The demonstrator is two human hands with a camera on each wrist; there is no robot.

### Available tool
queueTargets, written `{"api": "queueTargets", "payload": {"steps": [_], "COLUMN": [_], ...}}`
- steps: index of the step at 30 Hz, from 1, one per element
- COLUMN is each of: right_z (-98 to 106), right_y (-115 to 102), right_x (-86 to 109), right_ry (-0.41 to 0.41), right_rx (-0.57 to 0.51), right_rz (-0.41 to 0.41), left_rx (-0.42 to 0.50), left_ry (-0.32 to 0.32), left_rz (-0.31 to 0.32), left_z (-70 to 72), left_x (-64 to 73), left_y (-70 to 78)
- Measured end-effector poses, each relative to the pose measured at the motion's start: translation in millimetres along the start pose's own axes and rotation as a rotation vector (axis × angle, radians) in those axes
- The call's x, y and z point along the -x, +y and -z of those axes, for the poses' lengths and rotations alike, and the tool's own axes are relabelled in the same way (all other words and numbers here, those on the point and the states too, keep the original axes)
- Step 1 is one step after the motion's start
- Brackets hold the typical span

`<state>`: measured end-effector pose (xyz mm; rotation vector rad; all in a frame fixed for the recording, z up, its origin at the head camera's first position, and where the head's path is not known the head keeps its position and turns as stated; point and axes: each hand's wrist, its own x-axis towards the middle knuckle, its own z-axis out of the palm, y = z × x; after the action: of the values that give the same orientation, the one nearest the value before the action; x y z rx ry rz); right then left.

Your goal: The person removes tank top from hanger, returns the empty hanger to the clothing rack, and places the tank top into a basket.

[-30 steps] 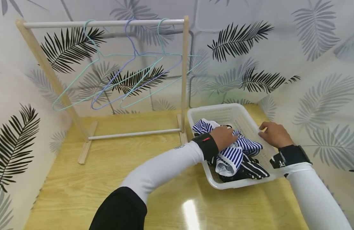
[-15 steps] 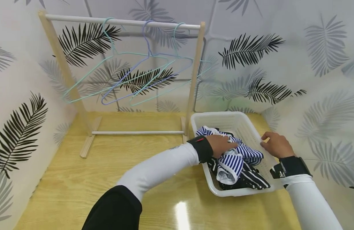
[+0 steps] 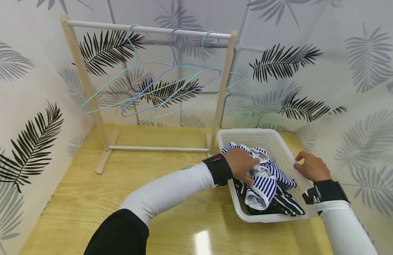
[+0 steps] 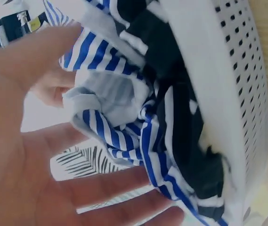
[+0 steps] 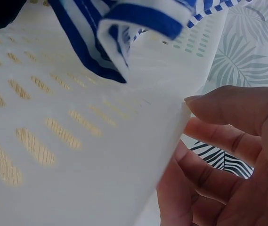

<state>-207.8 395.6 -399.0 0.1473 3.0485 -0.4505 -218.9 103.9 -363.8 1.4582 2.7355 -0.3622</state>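
A white plastic basket point(image 3: 250, 131) holds a crumpled blue-and-white striped garment point(image 3: 267, 186) lying over a black-and-white striped garment point(image 3: 284, 202). My left hand point(image 3: 240, 163) reaches in from the left side, over the blue-striped cloth. Seen from the left wrist, its fingers point(image 4: 110, 186) are spread and fairly straight beside the cloth's folds, with the thumb apart from them. At the basket's right rim is my right hand point(image 3: 313, 166). The right wrist view shows its thumb point(image 5: 225, 106) on the rim's edge and the other fingers bent along the outer wall, pinching the rim.
Left of the basket stands a wooden garment rack point(image 3: 226, 85) with a white top bar point(image 3: 100, 24). Two mint-green hangers and one purple hanger point(image 3: 174, 53) hang from it. A leaf-patterned curtain point(image 3: 285, 28) backs the yellow wood-grain table point(image 3: 170, 219).
The left hand has drawn back slightly toward the basket's left side, and its fingers have spread over the striped garment. The right hand keeps to the rim. The head view has shifted left.
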Motion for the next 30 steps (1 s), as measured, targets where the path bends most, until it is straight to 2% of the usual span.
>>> {"api": "queueTargets", "payload": {"steps": [4,7,11,16,21,26,28,30], "right_z": [2,1,0,4,7,12,10,6], "right_y": [-6,-11,-15,-14,-3,15,18,19], "right_x": [-6.0,-10.1,-15.1,-17.5,-9.6,-3.1,-0.4,2.9], "right_ry": [-0.009,-0.013,-0.020,-0.069,-0.089,-0.051,-0.040,-0.028], "right_rx": [-0.002,-0.008,-0.008,0.000,0.022,0.042,0.041,0.040], "right_rz": [0.023,0.044,0.051,0.035,0.017,0.011,0.014,0.015], "left_rx": [0.035,-0.010,-0.084,-0.083,0.021,0.113,0.130,0.148], "left_ry": [-0.076,-0.132,-0.160,-0.163,-0.158,-0.086,-0.060,-0.044], "left_rz": [-0.017,-0.004,0.024,0.049,0.026,-0.054,-0.068,-0.052], "left_z": [0.4,0.0,-2.1,-5.3,-8.6,-10.9,-13.6,-16.7], "left_x": [5.9,9.5,13.0,13.1,7.4,-1.8,0.3,6.8], "left_y": [-3.3,-5.2,-7.2,-7.7,-7.1,-12.5,-16.5,-21.5]}}
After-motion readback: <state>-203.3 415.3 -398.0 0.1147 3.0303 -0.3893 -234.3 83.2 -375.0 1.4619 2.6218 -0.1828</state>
